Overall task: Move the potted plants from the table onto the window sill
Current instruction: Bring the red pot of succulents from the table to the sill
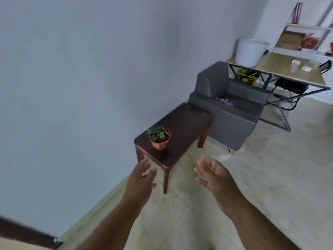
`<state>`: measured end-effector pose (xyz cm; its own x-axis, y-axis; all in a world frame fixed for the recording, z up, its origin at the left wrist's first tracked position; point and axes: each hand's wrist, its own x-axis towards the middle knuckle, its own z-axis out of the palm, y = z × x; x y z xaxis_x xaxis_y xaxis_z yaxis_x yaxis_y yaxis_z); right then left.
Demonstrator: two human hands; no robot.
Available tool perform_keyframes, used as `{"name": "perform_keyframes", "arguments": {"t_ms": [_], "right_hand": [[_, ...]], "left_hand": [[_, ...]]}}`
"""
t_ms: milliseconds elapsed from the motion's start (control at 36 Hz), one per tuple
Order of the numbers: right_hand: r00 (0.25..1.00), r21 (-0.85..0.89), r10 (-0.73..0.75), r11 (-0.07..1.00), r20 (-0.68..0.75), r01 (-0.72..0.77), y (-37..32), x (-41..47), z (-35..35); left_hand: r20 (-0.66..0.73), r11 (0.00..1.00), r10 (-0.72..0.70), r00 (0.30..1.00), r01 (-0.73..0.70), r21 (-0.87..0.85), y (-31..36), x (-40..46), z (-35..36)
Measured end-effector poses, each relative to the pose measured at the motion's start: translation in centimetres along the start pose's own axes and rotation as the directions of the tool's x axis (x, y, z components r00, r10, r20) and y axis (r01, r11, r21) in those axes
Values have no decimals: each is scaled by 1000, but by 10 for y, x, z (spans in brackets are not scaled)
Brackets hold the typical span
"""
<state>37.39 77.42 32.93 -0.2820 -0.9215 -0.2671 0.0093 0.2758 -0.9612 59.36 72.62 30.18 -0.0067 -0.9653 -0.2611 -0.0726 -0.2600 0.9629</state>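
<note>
One small green plant in an orange-red pot (159, 137) stands near the front end of a low dark wooden table (187, 127) against the wall. Both of my arms reach forward, short of the table. My left hand (142, 179) hovers in front of the table's near corner, fingers apart and empty. My right hand (214, 175) is to the right of that corner, palm turned inward, fingers spread, holding nothing. No window sill is in view.
A grey armchair (230, 109) stands just behind the table with a purple item on its seat. Further right is a light wooden desk (281, 67) with a white bucket (250, 51) and shelves behind it. A pale wall runs along the left.
</note>
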Motion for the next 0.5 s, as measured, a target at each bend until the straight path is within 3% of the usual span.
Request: {"name": "perform_keyframes", "arguments": {"t_ms": [500], "right_hand": [[968,-14,59,998,245,-57,-36,242,-86]], "left_hand": [[-287,996,-93,953,92,-16,25,145,147]]}}
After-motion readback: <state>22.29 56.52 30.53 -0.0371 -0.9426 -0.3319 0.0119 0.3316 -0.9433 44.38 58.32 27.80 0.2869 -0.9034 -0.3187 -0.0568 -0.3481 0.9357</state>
